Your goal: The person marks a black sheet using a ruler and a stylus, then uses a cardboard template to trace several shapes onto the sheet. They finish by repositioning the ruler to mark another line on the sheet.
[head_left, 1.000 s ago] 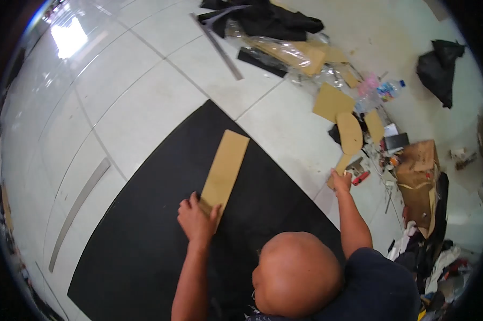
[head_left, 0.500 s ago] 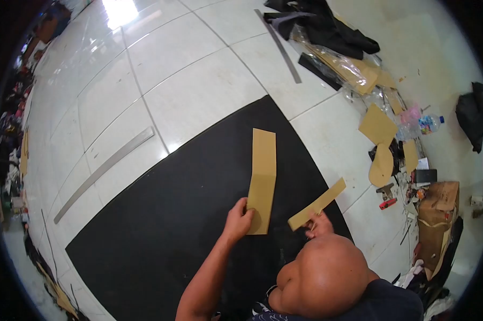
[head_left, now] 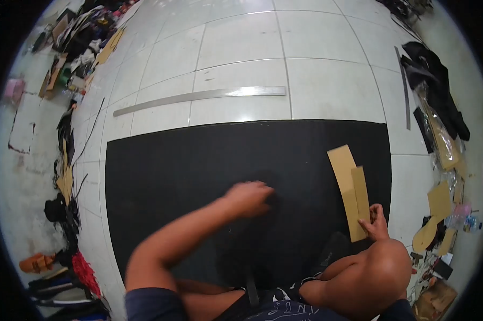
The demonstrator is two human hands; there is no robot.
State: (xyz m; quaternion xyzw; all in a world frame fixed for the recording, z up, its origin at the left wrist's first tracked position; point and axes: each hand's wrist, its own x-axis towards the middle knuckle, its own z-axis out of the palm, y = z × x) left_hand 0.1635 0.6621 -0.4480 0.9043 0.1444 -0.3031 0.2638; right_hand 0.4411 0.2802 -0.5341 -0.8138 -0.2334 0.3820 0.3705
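Note:
My right hand (head_left: 377, 223) is closed on the lower end of a narrow cardboard strip (head_left: 361, 187), thumb on top. Under that strip, overlapping it, a wider cardboard piece (head_left: 342, 166) with a crease across it slants over the right part of a large black sheet (head_left: 198, 160). Over the middle of the sheet is my left hand (head_left: 248, 198), back upward, slightly blurred, its fingers loosely bent and apart from the thumb. Nothing shows in it.
A metal ruler (head_left: 214, 96) lies on the tiles beyond the sheet, and another long strip (head_left: 404, 91) lies at the right. Cardboard pieces (head_left: 439, 200), plastic bottles (head_left: 469, 223) and black cloth (head_left: 434, 75) line the right side. Piled scraps (head_left: 65, 176) run along the left.
My left hand has let go of the wider cardboard piece and moved left over the sheet. The narrow strip now lies along the wider piece. The view has turned left.

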